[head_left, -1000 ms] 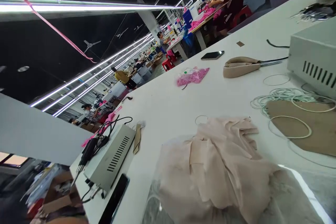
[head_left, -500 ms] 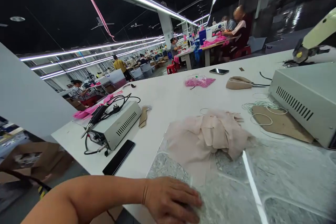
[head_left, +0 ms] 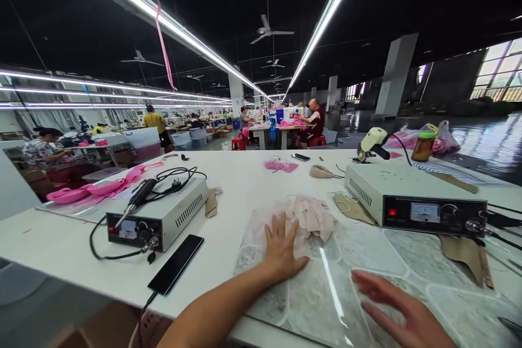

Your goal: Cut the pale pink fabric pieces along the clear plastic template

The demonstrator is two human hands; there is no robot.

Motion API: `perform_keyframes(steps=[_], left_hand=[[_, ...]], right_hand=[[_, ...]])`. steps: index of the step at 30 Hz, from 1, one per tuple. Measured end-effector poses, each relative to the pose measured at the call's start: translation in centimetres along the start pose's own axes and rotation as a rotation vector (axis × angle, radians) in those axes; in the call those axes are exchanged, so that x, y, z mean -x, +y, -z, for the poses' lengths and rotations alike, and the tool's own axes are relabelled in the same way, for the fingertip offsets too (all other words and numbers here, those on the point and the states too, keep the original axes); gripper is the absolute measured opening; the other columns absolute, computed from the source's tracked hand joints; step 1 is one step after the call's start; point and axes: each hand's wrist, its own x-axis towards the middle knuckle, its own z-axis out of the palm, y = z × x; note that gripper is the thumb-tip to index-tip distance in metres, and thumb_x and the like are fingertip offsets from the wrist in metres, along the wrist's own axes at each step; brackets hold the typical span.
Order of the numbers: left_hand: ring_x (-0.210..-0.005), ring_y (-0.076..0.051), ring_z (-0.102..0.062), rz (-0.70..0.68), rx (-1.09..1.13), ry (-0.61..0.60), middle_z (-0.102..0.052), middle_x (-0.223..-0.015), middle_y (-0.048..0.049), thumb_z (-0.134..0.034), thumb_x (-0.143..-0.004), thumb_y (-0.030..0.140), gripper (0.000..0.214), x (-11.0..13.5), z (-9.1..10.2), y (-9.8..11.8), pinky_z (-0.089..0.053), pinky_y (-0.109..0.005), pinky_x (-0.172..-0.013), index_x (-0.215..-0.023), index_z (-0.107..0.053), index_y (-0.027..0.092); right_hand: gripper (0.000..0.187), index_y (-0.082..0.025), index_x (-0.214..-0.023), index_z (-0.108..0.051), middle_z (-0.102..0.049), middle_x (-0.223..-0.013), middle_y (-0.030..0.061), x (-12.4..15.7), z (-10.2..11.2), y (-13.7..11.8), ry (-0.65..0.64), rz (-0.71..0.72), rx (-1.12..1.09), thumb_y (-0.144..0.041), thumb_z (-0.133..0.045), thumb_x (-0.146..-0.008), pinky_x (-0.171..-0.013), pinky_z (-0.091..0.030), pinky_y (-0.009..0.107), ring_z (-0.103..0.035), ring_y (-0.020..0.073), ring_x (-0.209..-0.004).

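Observation:
My left hand (head_left: 282,250) is open, fingers spread, at the near edge of a heap of beige fabric pieces (head_left: 312,215). Its fingertips overlap the sheer part of the heap; whether they press on it I cannot tell. Under the heap lies a grey marbled mat with a glossy clear surface (head_left: 314,293). To the right, over the mat, my right hand (head_left: 393,302) is open with fingers apart and nothing in it. Left of the mat rests a black phone (head_left: 176,264) with a cable at its near end.
A grey control box (head_left: 163,217) with a handheld tool on top stands left. Another control box (head_left: 424,196) stands right, cables at its side. Pink fabric (head_left: 101,187), a bag of pink bits (head_left: 281,164) and a lidded jar (head_left: 424,144) lie farther out. People work at machines beyond.
My left hand has moved forward to the beige fabric and spread its fingers. My right hand has come into view. The camera has levelled and turned right, showing more of the right side.

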Motion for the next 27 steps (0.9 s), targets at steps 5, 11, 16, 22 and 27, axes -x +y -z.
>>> perform_keyframes(steps=[5, 11, 16, 22, 27], left_hand=[[-0.142, -0.037, -0.009, -0.156, -0.091, 0.001, -0.015, -0.156, -0.0074, -0.056, -0.083, 0.037, 0.062, -2.1, -0.3, -4.8, -0.008, -0.066, -0.109, -0.140, -0.034, 0.038], [-0.139, -0.036, -0.024, -0.299, -0.072, -0.165, -0.030, -0.151, -0.0101, -0.055, -0.085, 0.042, 0.053, -2.4, 3.5, -8.5, -0.016, -0.069, -0.105, -0.135, -0.042, 0.035], [-0.140, -0.033, -0.023, -0.171, 0.007, -0.121, -0.032, -0.148, -0.0155, -0.064, -0.075, 0.054, 0.082, -7.0, 5.7, -5.6, -0.012, -0.062, -0.111, -0.143, -0.029, 0.023], [-0.127, -0.028, -0.044, -0.130, 0.018, -0.276, -0.054, -0.131, -0.0092, -0.061, -0.082, 0.039, 0.037, -12.7, 4.3, -3.4, -0.028, -0.054, -0.107, -0.115, -0.058, 0.023], [-0.098, -0.020, -0.060, -0.046, 0.058, -0.260, -0.066, -0.099, -0.0076, -0.056, -0.086, 0.025, 0.013, -14.3, 4.6, -2.9, -0.044, -0.041, -0.093, -0.088, -0.065, 0.015]], right_hand=[[0.067, -0.029, -0.135, -0.044, -0.031, -0.149, 0.0044, -13.1, -2.4, -2.4, 0.118, 0.236, 0.110, -0.039, -0.062, -0.071, -0.108, -0.031, 0.052, -0.032, 0.0298, -0.134], [0.031, -0.020, -0.091, -0.069, -0.066, -0.111, 0.0095, -20.3, -2.8, 1.9, -0.023, 0.205, 0.017, -0.040, -0.048, -0.080, -0.093, -0.047, 0.046, -0.061, 0.0249, -0.103], [0.041, -0.021, -0.090, -0.069, -0.069, -0.105, 0.0097, -21.1, 0.2, 4.8, -0.049, 0.115, -0.072, -0.052, -0.043, -0.082, -0.079, -0.055, 0.037, -0.065, 0.0252, -0.095], [0.041, -0.029, -0.111, -0.065, -0.060, -0.123, 0.0032, -21.2, -0.9, 3.2, -0.076, 0.278, -0.026, -0.049, -0.059, -0.077, -0.102, -0.040, 0.045, -0.052, 0.0273, -0.116], [0.040, -0.021, -0.108, -0.065, -0.056, -0.124, 0.0108, -19.9, -1.7, 3.5, -0.010, 0.285, 0.062, -0.048, -0.050, -0.081, -0.097, -0.042, 0.049, -0.051, 0.0298, -0.114]])
